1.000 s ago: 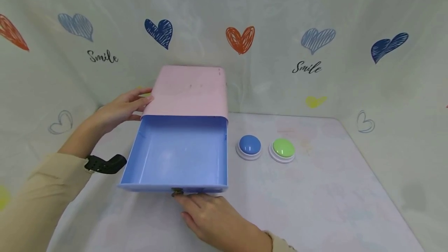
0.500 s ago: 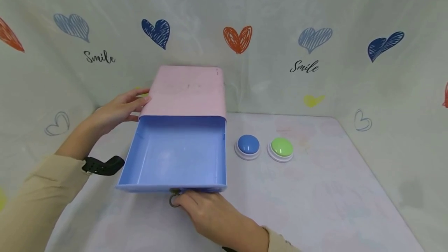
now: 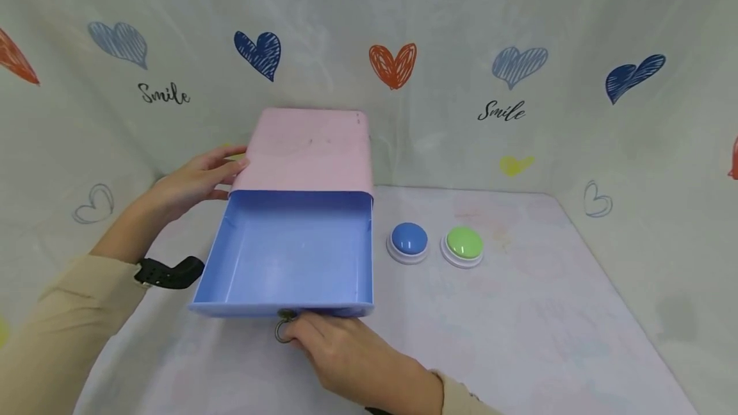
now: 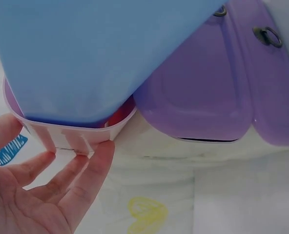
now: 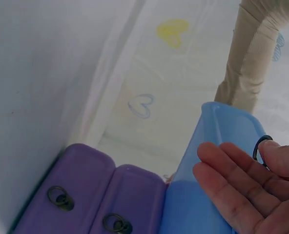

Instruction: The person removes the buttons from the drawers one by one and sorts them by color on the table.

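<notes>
A pink drawer cabinet (image 3: 305,152) stands at the back of the table with its blue top drawer (image 3: 300,248) pulled far out. The drawer holds nothing. My left hand (image 3: 193,181) rests along the cabinet's left side, thumb near the upper edge and fingers spread on the side wall (image 4: 71,139). At the drawer's front is my right hand (image 3: 354,357); its fingers lie straight against the drawer in the right wrist view, and the thumb touches the metal ring pull (image 5: 255,148). Two purple drawers (image 4: 198,83) sit pushed in below.
To the right of the cabinet, a blue push button (image 3: 409,239) and a green push button (image 3: 464,243) stand on white bases on the table (image 3: 519,338). A curtain printed with hearts (image 3: 438,5) hangs behind. A dark strap (image 3: 170,273) is on the left wrist.
The right fingers have slipped under the drawer front, and the ring pull now hangs down by the thumb. The drawer and left hand have barely moved; the view has shifted slightly.
</notes>
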